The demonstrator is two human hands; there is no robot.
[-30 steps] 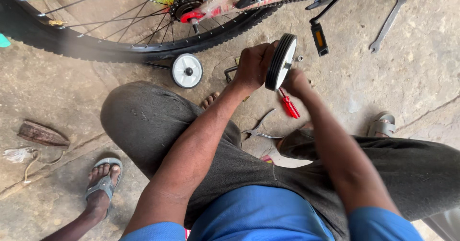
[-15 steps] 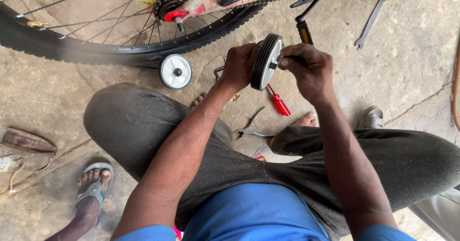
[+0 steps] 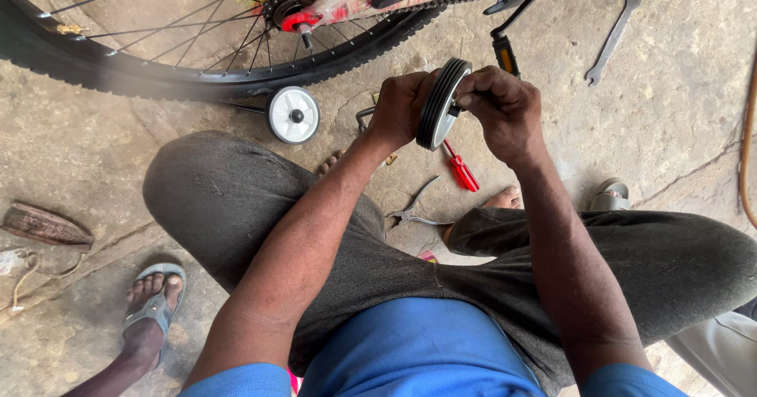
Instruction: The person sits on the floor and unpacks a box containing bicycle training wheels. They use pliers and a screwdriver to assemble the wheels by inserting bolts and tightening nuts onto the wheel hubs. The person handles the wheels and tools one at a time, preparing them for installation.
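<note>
A small training wheel [image 3: 441,104] with a black tyre and white hub is held edge-on in front of me, above my knees. My left hand [image 3: 400,107] grips its left side. My right hand [image 3: 501,111] is closed around its right side, fingers at the hub. A second small white training wheel [image 3: 293,115] stands on the ground, fixed beside the bicycle's big rear wheel [image 3: 158,74]. Below the hands a red-handled screwdriver [image 3: 460,168] and pliers [image 3: 416,211] lie on the concrete.
A spanner [image 3: 612,37] lies on the concrete at the upper right. Another person's sandalled foot [image 3: 150,305] stands at the lower left. A rusty piece of metal [image 3: 43,227] lies at the left edge. A bicycle pedal [image 3: 505,53] hangs behind the held wheel.
The view has shifted, so the hands and wheel sit slightly lower and more central. My right hand has closed further over the wheel's hub side. The left grip is unchanged.
</note>
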